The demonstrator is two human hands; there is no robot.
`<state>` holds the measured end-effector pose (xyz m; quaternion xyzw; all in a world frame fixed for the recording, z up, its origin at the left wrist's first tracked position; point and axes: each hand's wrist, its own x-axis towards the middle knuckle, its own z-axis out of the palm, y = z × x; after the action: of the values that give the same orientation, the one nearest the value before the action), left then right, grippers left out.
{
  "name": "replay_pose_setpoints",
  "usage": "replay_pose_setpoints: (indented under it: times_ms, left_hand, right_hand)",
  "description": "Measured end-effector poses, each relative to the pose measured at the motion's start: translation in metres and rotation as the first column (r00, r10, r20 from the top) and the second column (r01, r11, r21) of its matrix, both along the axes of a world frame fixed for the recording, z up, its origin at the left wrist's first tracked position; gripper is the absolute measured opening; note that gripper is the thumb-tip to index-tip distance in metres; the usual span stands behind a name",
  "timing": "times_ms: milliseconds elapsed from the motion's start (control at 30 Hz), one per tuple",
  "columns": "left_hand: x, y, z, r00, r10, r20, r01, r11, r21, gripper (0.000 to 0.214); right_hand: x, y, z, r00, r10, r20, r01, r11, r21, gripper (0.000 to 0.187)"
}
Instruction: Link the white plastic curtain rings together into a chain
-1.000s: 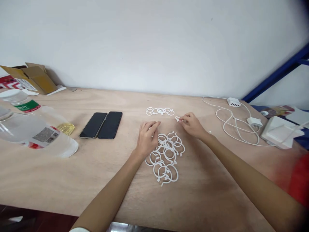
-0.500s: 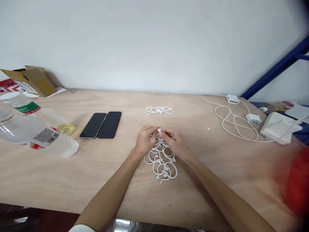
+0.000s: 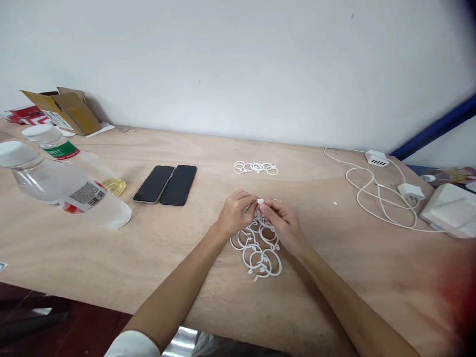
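Note:
My left hand (image 3: 237,213) and my right hand (image 3: 285,222) meet at the fingertips over a pile of white plastic rings (image 3: 273,270). Both pinch one ring between thumb and fingers, and its small flat white end (image 3: 261,201) pokes out at the top. The fingers hide most of that ring. Below and between the wrists, several more rings lie tangled on the table, some with small clasps at their ends. Farther back, a short row of linked white rings (image 3: 256,167) lies apart from the pile.
Left of my hands lie two dark phones (image 3: 178,186). Beyond them are a large clear bottle (image 3: 74,188), a second bottle (image 3: 61,148) and an open cardboard box (image 3: 76,111). To the right, a white cable (image 3: 359,191) loops toward chargers (image 3: 377,158). A blurred red object sits at the right edge.
The view has shifted left, so things sit farther right in the picture. Both hands stay together at the same ring above the pile. No ring has visibly been put down.

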<state>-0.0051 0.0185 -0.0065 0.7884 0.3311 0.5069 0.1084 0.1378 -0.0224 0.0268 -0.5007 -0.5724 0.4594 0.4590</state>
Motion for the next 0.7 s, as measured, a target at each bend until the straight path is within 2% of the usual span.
replay_pose_setpoints:
  times_ms: [133, 200, 433, 567, 633, 700]
  left_hand:
    - [0.0, 0.0, 0.0, 0.986, 0.006, -0.165, 0.001, 0.999, 0.043, 0.026]
    - [0.0, 0.0, 0.0, 0.984, -0.001, -0.18, 0.006, 1.0, 0.029, 0.028]
    - [0.0, -0.001, 0.006, 0.999, -0.048, 0.005, 0.049, 0.998, -0.044, 0.035]
    - [-0.002, 0.001, 0.006, 0.999, 0.0, 0.05, 0.006, 0.993, -0.118, 0.039]
    - [-0.002, 0.002, 0.005, 0.999, 0.013, 0.048, -0.007, 0.991, -0.131, 0.039]
    - [-0.002, 0.002, 0.004, 1.0, 0.005, 0.017, -0.003, 0.993, -0.121, 0.035]
  right_hand:
    - [0.001, 0.002, 0.0, 0.988, -0.012, -0.155, -0.009, 0.991, -0.134, 0.034]
    - [0.001, 0.001, 0.0, 0.988, -0.001, -0.152, -0.019, 0.991, -0.135, 0.034]
    - [-0.004, -0.009, 0.004, 0.99, 0.002, 0.139, -0.015, 0.996, 0.093, 0.032]
    - [-0.009, -0.018, 0.008, 0.971, 0.018, 0.239, -0.088, 0.955, 0.284, 0.024]
    - [-0.008, -0.019, 0.009, 0.962, 0.036, 0.271, -0.115, 0.953, 0.282, 0.024]
    - [-0.003, -0.014, 0.009, 0.958, 0.028, 0.285, -0.096, 0.969, 0.227, 0.027]
